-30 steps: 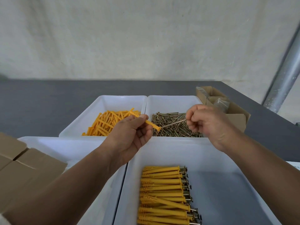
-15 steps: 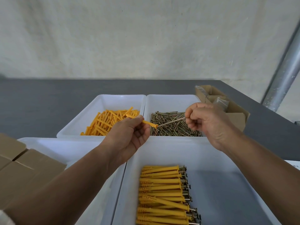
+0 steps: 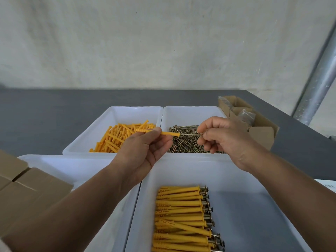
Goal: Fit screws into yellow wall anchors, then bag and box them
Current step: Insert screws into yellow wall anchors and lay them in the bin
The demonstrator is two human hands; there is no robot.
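One slim metal screw (image 3: 190,134) meets ribbed plastic anchor (image 3: 170,133).

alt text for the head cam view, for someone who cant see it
A left hand pinches a yellow plastic wall anchor while the right hand pinches a brass-coloured metal screw, tip at the anchor's end, above white plastic bins of loose anchors, loose screws and finished assemblies.

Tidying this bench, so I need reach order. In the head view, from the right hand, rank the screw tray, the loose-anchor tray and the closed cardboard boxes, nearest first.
1. Screw tray, under the right hand.
2. Loose-anchor tray, one tray left.
3. Closed cardboard boxes, far left.
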